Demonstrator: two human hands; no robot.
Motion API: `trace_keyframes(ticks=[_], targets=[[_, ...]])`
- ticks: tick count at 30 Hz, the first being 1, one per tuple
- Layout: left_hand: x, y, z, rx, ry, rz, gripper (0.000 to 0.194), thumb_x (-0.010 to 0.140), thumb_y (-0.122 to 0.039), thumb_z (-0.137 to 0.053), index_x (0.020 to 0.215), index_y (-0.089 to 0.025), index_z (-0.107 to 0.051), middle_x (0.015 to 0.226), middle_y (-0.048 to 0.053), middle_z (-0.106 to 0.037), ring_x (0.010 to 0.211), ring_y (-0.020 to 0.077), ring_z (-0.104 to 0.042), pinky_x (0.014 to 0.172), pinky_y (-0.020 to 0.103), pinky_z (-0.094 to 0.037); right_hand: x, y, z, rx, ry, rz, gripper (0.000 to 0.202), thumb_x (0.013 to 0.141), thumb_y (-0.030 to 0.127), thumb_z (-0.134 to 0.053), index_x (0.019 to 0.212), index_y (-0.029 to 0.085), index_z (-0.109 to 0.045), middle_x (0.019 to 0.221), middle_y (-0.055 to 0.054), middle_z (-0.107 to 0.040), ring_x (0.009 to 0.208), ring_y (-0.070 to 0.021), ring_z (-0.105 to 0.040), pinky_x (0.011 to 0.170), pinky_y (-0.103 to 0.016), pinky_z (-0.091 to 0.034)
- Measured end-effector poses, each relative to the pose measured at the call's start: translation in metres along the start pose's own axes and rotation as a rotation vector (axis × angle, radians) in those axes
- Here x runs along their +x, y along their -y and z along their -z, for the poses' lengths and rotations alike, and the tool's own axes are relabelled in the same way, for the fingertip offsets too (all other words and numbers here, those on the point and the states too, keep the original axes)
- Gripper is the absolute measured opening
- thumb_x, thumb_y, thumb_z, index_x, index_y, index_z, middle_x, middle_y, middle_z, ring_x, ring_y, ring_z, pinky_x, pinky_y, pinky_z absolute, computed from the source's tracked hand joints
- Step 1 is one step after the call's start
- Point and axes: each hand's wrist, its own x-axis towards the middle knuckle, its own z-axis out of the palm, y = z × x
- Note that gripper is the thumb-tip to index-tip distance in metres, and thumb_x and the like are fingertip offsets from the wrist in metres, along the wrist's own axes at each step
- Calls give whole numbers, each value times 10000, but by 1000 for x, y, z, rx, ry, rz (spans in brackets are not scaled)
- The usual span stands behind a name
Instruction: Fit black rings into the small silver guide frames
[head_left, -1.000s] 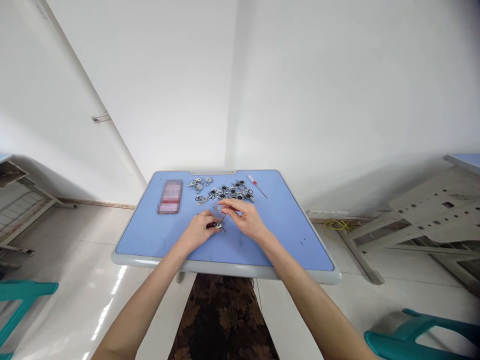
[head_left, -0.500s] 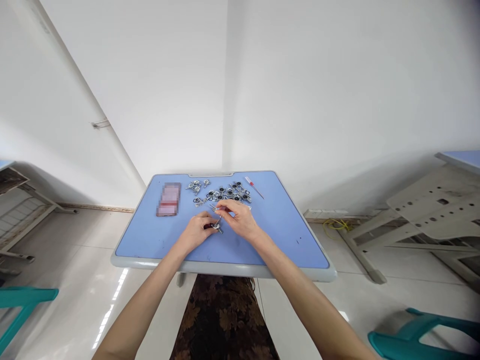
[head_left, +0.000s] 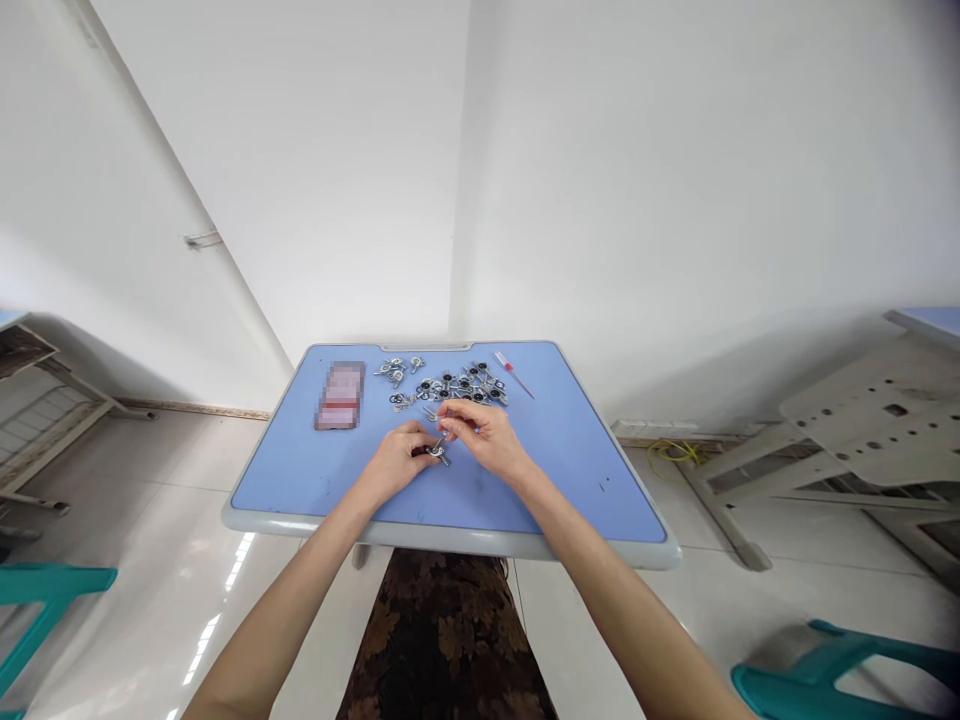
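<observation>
My left hand rests on the blue tabletop, fingers closed around a small silvery metal part with a round end and short prongs. Just to its right, my right hand is pinched, thumb and forefinger together above that part. A tiny shiny bit shows at those fingertips, too small to name. Beyond my fingers lies a pile of small metal parts, several with black round centres. A smaller group of silvery parts sits at its upper left.
At the left of the table lies a phone-like object, its face pixelated. A thin pointed tool with a red band lies at the back right. Green stools stand on the floor at either side, and a white wall rises behind the table.
My right hand's fingertips have drawn back and down slightly, closer to the part in my left hand. My left hand stays in place. The view has shifted a little.
</observation>
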Motion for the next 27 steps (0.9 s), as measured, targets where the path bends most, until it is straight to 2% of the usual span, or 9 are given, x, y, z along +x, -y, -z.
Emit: trace_keyframes(ticks=[6,9,12,15,17,21,24,27], targets=[[0,1,-1,8,-9,-10,171,767,-164,-671,928,-193,-722,881,28,-622,745,142,-581,707,266,-468,1,-5,-4,-99,-88,45,173,838,359,-587,768,201,-572,612,19,-554,511,-114,-544,496,-238,-474],[1,2,-2,9,-15,-11,165,756,-146,-681,912,-182,-721,879,27,-620,733,137,-579,698,262,-464,1,-10,-6,-186,-131,89,175,849,364,-576,776,204,-576,627,11,-558,544,-120,-530,518,-241,-467],[1,2,-2,1,-22,-17,157,750,-142,-687,900,-176,-720,873,24,-620,721,132,-577,695,261,-464,0,-12,-6,-270,-97,123,166,882,333,-529,965,212,-606,744,-17,-607,612,-133,-548,578,-261,-485],[1,3,-2,-12,-19,-30,171,749,-140,-687,914,-173,-719,865,25,-616,708,128,-571,687,260,-466,0,-11,-2,-295,-11,134,307,939,292,-415,1213,226,-537,846,-42,-629,690,-151,-578,656,-297,-505],[1,3,-2,-17,-14,-33,187,747,-135,-689,929,-170,-717,863,26,-611,702,125,-566,681,257,-465,0,-10,1,-266,5,153,343,959,277,-357,1260,233,-516,895,-56,-628,759,-160,-594,709,-318,-511],[1,4,-3,-15,-20,-20,183,745,-138,-693,922,-175,-718,856,24,-604,710,128,-565,687,257,-468,2,-8,2,-167,-16,193,289,941,273,-421,1174,239,-587,866,-45,-644,808,-168,-604,760,-333,-504],[1,4,-4,-16,-23,-15,175,749,-144,-688,918,-181,-718,862,25,-609,721,132,-570,693,259,-471,2,-7,-2,-154,-86,164,163,886,288,-535,981,228,-652,799,-28,-649,742,-163,-599,709,-311,-496],[1,3,-3,-15,-17,-12,160,758,-146,-677,908,-185,-718,852,20,-611,714,128,-569,687,251,-467,2,-9,-5,-184,-152,140,107,834,314,-609,820,211,-636,722,-10,-617,652,-146,-561,636,-284,-481]])
